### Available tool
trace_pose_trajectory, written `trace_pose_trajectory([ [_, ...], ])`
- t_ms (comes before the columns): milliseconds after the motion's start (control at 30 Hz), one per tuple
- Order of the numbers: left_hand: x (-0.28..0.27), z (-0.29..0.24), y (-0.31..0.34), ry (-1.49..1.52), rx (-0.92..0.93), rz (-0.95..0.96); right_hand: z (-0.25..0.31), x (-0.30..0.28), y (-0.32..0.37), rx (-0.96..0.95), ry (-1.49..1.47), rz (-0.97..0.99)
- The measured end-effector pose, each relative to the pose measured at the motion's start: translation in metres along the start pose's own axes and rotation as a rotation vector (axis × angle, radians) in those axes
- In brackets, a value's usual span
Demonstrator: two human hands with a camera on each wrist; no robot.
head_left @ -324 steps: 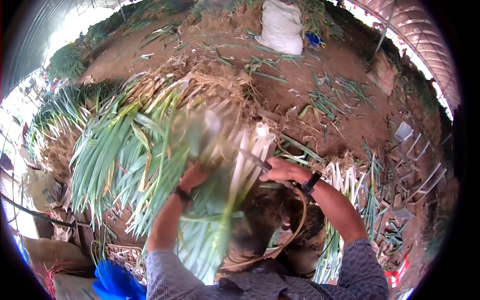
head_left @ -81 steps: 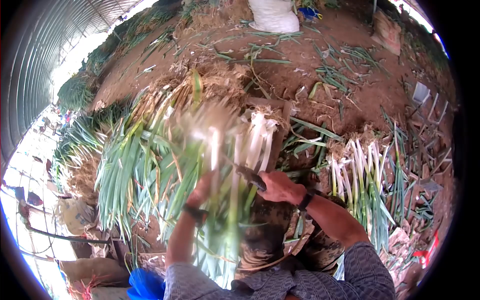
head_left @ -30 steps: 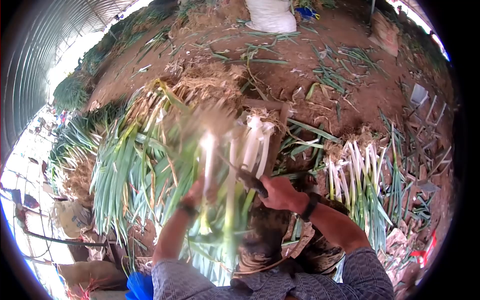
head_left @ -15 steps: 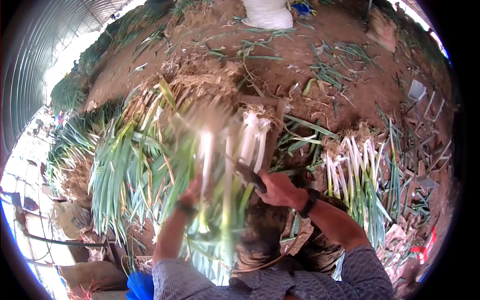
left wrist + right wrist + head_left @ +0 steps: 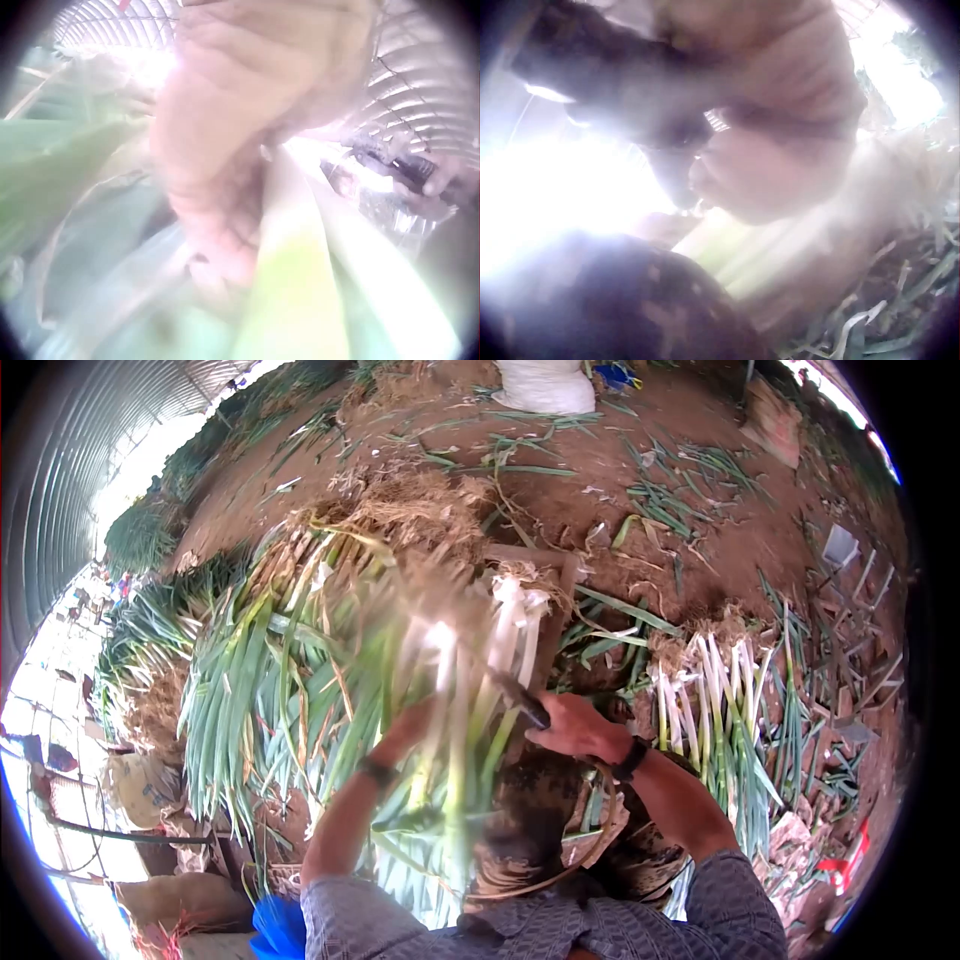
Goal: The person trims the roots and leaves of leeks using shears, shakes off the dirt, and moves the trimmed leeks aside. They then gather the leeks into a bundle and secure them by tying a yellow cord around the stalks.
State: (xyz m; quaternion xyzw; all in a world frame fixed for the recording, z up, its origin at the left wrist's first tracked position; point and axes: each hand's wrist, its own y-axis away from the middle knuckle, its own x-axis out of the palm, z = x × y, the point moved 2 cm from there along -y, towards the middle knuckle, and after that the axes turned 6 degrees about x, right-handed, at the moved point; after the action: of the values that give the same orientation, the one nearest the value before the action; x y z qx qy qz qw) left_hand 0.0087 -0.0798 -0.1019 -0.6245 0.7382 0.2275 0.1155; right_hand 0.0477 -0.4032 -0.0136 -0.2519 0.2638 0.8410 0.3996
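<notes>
In the head view, my left hand (image 5: 408, 725) grips a green onion (image 5: 436, 690) by its stem, its white end pointing away from me. The left wrist view shows the fingers (image 5: 217, 225) curled round the pale stem (image 5: 296, 262). My right hand (image 5: 580, 728) holds a dark air blow gun (image 5: 522, 698), its tip toward the onion's blurred root end; a tan hose (image 5: 605, 815) trails from below that hand. Peeled white onions (image 5: 515, 625) lie just beyond the blow gun. To the left spreads a large pile of unpeeled green onions (image 5: 240, 700), roots away from me.
More pale-stemmed onions (image 5: 715, 700) lie on the ground at the right. Scraps of green leaf (image 5: 690, 480) litter the brown soil. A white sack (image 5: 545, 382) stands at the far side, a blue bag (image 5: 278, 928) at the lower left. Camouflage-covered knees (image 5: 520, 810) are below the hands.
Over the last half second the left hand and its onion shift right, toward the blow gun. The right hand moves slightly right. Longer ago, fewer peeled stems show at the right.
</notes>
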Motion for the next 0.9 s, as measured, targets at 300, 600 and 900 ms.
trace_pose_trajectory([
  [300,-0.041,-0.030,-0.018,-0.665,0.100,-0.303,0.022,0.002,-0.007,0.000,-0.259,0.286],
  [600,-0.068,-0.011,-0.035,-0.787,-0.225,-0.363,0.031,0.001,-0.002,0.230,-0.566,0.529],
  [900,-0.068,-0.006,-0.020,-0.397,-0.030,0.056,0.030,-0.010,0.001,0.221,-0.614,0.495],
])
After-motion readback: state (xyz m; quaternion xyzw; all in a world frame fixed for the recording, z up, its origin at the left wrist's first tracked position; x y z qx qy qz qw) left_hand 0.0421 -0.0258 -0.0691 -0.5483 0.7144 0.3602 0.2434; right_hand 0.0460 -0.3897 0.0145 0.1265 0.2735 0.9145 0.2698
